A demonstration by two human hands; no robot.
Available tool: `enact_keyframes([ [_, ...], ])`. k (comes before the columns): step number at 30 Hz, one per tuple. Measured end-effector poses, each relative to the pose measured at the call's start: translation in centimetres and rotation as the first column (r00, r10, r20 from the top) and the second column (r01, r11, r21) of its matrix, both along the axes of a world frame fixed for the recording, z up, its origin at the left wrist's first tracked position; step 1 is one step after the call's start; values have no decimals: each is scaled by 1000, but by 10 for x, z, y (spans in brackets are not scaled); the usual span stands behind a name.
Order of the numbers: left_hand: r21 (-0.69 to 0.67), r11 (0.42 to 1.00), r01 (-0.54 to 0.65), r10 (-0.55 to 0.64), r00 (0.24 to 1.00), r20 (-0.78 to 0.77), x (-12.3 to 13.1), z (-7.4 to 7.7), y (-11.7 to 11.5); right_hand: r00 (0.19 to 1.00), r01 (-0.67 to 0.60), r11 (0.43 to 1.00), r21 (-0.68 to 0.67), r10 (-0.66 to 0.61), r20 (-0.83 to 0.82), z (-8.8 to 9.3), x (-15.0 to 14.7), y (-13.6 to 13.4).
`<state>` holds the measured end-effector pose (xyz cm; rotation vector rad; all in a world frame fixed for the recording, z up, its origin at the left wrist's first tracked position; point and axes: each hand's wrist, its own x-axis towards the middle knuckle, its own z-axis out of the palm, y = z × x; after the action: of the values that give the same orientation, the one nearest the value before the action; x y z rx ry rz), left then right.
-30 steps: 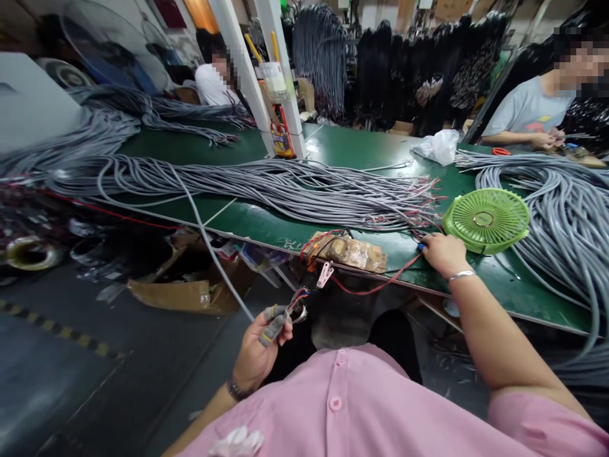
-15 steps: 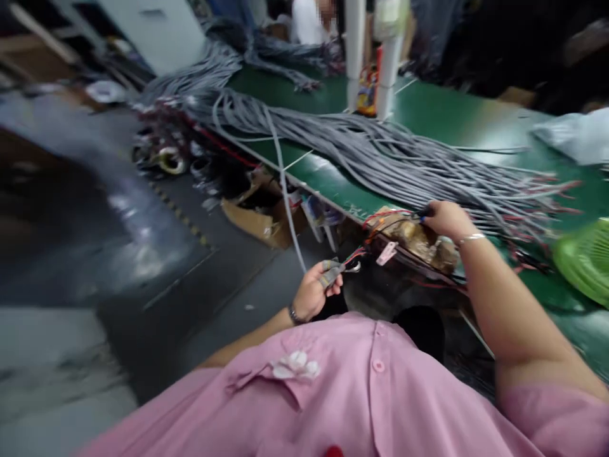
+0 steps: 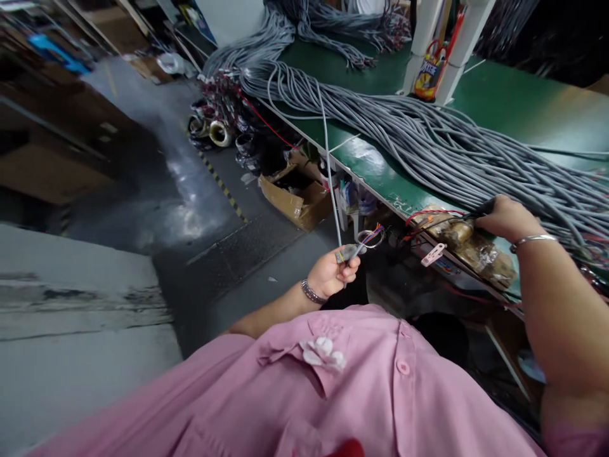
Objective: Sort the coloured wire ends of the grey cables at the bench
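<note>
Left hand still pinches grey cable just off the bench | coloured wires point right, benchward; long axis climbs from hand to bundle | right hand, earlier beside green fan, now at taped block; can't tell its grip

No word reads for certain. Large lettering shows on the yellow-and-black package between the white posts on the bench, too small to make out; yellow-and-black warning stripes mark the floor.
</note>
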<state>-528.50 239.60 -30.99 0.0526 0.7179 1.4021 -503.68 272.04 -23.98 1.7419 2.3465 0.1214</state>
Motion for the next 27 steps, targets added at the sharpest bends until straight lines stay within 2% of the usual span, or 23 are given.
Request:
enact_keyframes([
  [3,13,1000,-7,6,999,41,-5,7,1,995,39,996,-83,-46,-83,-4,1,14],
  [7,68,997,-24,23,1000,4,-2,12,0,991,77,993,-92,-87,-106,-8,0,33],
  [12,200,978,-59,84,990,-115,7,14,-5,983,105,989,-100,-119,-137,-14,-2,55],
  [15,227,972,-62,122,958,-259,12,11,-6,977,145,986,-76,-155,-145,-19,-2,68],
  [19,231,973,-7,129,846,-517,18,11,-5,975,185,982,45,-177,-130,-25,6,80],
  [22,284,956,76,136,742,-656,20,12,-1,992,72,988,133,-58,-109,-23,14,82],
  [24,304,943,133,131,692,-710,20,10,4,999,8,990,140,-2,-43,-15,19,80],
  [27,320,928,192,143,610,-779,24,3,8,999,-27,984,179,22,30,9,30,63],
])
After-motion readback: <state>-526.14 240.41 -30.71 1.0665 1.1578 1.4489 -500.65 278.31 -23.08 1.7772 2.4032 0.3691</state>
